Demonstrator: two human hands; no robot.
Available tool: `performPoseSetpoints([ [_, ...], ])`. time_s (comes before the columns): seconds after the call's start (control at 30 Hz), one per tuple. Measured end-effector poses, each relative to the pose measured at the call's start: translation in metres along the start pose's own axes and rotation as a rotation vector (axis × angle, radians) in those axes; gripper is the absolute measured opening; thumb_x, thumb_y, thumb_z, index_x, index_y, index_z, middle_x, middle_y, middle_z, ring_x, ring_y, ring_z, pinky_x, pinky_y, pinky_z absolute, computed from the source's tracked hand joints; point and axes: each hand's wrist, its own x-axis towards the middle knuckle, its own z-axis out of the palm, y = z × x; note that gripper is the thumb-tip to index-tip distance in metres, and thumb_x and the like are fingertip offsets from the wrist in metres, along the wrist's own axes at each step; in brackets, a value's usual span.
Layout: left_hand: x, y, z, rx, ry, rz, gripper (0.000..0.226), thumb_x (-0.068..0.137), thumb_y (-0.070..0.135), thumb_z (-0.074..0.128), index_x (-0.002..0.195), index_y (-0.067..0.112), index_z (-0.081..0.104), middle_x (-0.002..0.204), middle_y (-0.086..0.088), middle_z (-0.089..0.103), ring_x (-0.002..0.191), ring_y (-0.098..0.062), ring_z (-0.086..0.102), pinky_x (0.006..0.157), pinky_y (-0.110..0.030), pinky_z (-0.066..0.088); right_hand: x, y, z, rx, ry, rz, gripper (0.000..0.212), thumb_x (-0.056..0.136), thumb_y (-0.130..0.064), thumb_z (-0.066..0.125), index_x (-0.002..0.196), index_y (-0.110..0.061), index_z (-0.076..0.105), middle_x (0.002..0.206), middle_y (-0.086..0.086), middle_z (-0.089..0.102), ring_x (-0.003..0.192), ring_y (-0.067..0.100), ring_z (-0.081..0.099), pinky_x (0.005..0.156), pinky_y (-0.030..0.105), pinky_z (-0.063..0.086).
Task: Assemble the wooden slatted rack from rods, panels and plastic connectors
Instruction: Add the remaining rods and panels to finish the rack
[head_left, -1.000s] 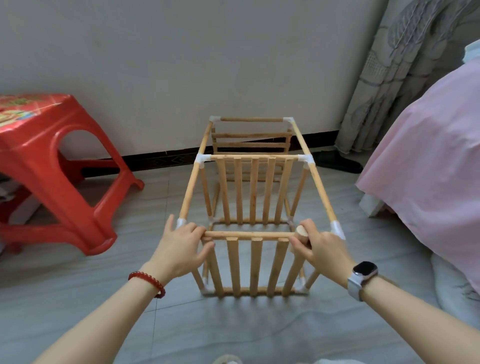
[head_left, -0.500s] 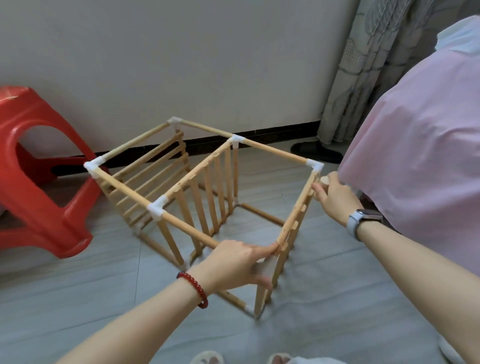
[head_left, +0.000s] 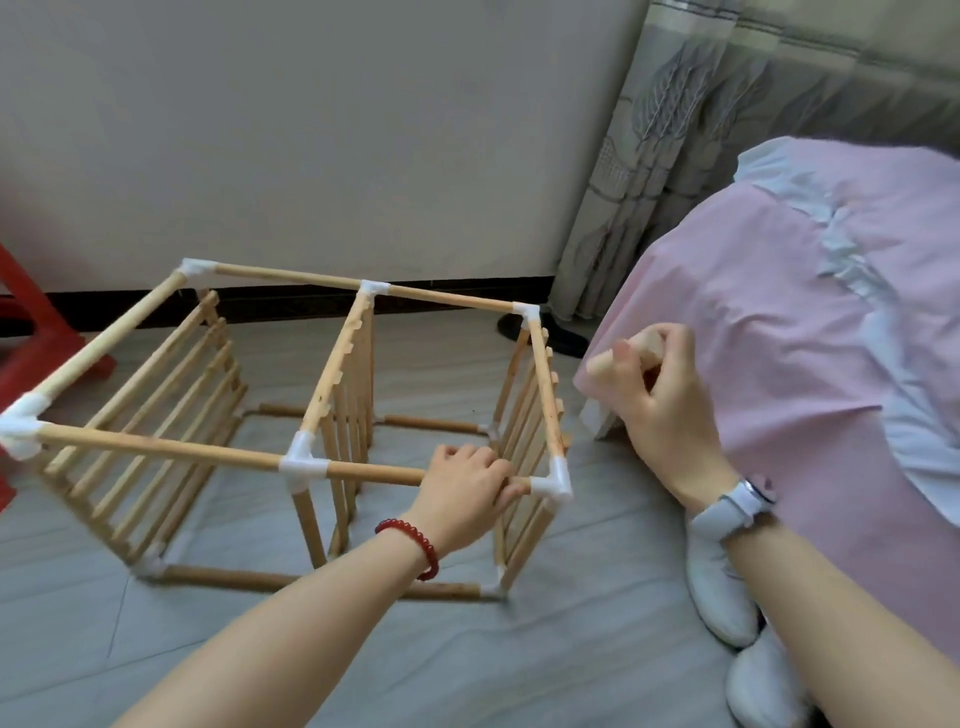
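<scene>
The wooden slatted rack (head_left: 156, 448) stands on the grey floor: round rods joined by white plastic connectors, with three slatted panels upright inside the frame. My left hand (head_left: 467, 488) grips the near top rod, just left of the near right corner connector (head_left: 555, 482). My right hand (head_left: 660, 400) is off the rack, raised to its right in front of the pink cover. Its fingers curl round a small pale wooden piece (head_left: 648, 340), most of which is hidden.
A bed with a pink cover (head_left: 779, 322) fills the right side, close to the rack. A red plastic stool (head_left: 31, 332) stands at the left edge. Behind are the wall, a grey curtain (head_left: 649, 156) and a dark shoe (head_left: 561, 338). White slippers (head_left: 717, 587) lie bottom right.
The rack has turned from end-on to side-on in front of me. My right hand has let go of it and lifted away to the right. My left hand now holds the near top rod.
</scene>
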Motion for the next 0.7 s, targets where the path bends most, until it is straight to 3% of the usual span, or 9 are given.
performPoseSetpoints([
  [0.07, -0.018, -0.018, 0.002, 0.092, 0.058, -0.015, 0.039, 0.098, 0.046, 0.025, 0.113, 0.028, 0.056, 0.101, 0.006, 0.061, 0.097, -0.019, 0.055, 0.095, -0.039, 0.03, -0.035, 0.001, 0.015, -0.133, -0.045, 0.049, 0.029, 0.093, -0.043, 0.041, 0.102, -0.015, 0.039, 0.073, -0.012, 0.056, 0.064, 0.013, 0.056, 0.048, 0.03, 0.041],
  [0.17, -0.037, -0.028, 0.002, 0.161, 0.26, -0.005, 0.037, 0.095, 0.041, 0.031, 0.102, 0.026, 0.064, 0.08, 0.007, 0.064, 0.074, -0.018, 0.062, 0.082, -0.04, 0.045, -0.066, 0.008, 0.038, -0.509, -0.494, 0.095, 0.031, 0.098, -0.038, 0.037, 0.109, -0.01, 0.04, 0.08, 0.007, 0.066, 0.076, 0.033, 0.064, 0.062, 0.039, 0.049],
  [0.27, -0.039, -0.029, 0.003, 0.159, 0.341, -0.006, 0.021, 0.091, 0.038, 0.049, 0.095, 0.026, 0.066, 0.071, 0.009, 0.062, 0.063, -0.016, 0.059, 0.07, -0.036, 0.047, -0.012, -0.005, 0.028, -0.255, -0.168, -0.042, 0.026, 0.095, -0.044, 0.04, 0.098, -0.019, 0.035, 0.062, -0.008, 0.052, 0.051, 0.014, 0.053, 0.043, 0.025, 0.035],
  [0.37, -0.038, -0.028, 0.003, 0.141, 0.318, -0.026, 0.012, 0.088, 0.036, 0.06, 0.092, 0.026, 0.065, 0.069, 0.009, 0.061, 0.061, -0.017, 0.057, 0.067, -0.035, 0.044, 0.0, -0.01, 0.016, -0.024, 0.213, 0.007, 0.026, 0.092, -0.047, 0.037, 0.097, -0.021, 0.033, 0.064, -0.018, 0.048, 0.053, -0.001, 0.05, 0.045, 0.015, 0.035],
  [0.4, -0.039, -0.029, 0.003, 0.138, 0.301, -0.037, 0.012, 0.089, 0.037, 0.058, 0.092, 0.027, 0.064, 0.069, 0.009, 0.061, 0.062, -0.017, 0.057, 0.067, -0.035, 0.043, -0.019, -0.005, 0.02, -0.072, 0.135, 0.087, 0.027, 0.093, -0.044, 0.037, 0.096, -0.018, 0.035, 0.066, -0.014, 0.051, 0.055, 0.003, 0.052, 0.046, 0.022, 0.041],
  [0.47, -0.039, -0.029, 0.003, 0.137, 0.278, -0.044, 0.015, 0.092, 0.039, 0.052, 0.094, 0.028, 0.063, 0.072, 0.009, 0.061, 0.065, -0.016, 0.057, 0.07, -0.034, 0.041, -0.063, -0.002, 0.034, -0.291, -0.332, 0.27, 0.025, 0.095, -0.038, 0.038, 0.095, -0.014, 0.037, 0.075, 0.004, 0.063, 0.069, 0.028, 0.061, 0.06, 0.039, 0.049],
  [0.53, -0.037, -0.028, 0.002, 0.136, 0.24, -0.052, 0.024, 0.096, 0.042, 0.039, 0.101, 0.03, 0.059, 0.08, 0.01, 0.062, 0.073, -0.015, 0.056, 0.076, -0.034, 0.036, -0.064, 0.003, 0.041, -0.313, -0.479, 0.26, 0.021, 0.096, -0.037, 0.038, 0.096, -0.016, 0.037, 0.08, 0.007, 0.065, 0.072, 0.03, 0.064, 0.064, 0.042, 0.051],
  [0.6, -0.038, -0.028, 0.001, 0.131, 0.162, -0.066, 0.032, 0.099, 0.045, 0.026, 0.109, 0.031, 0.054, 0.09, 0.01, 0.061, 0.082, -0.015, 0.055, 0.08, -0.034, 0.031, -0.035, -0.006, 0.035, -0.176, -0.305, 0.138, 0.022, 0.094, -0.042, 0.037, 0.094, -0.02, 0.036, 0.074, 0.0, 0.064, 0.061, 0.014, 0.062, 0.052, 0.036, 0.05],
  [0.7, -0.039, -0.029, 0.001, 0.124, 0.146, -0.072, 0.036, 0.099, 0.045, 0.023, 0.116, 0.031, 0.051, 0.097, 0.009, 0.06, 0.088, -0.016, 0.053, 0.083, -0.034, 0.028, -0.014, -0.021, 0.024, 0.041, 0.194, -0.01, 0.025, 0.091, -0.048, 0.039, 0.094, -0.024, 0.034, 0.066, -0.02, 0.055, 0.057, 0.003, 0.052, 0.046, 0.009, 0.037],
])
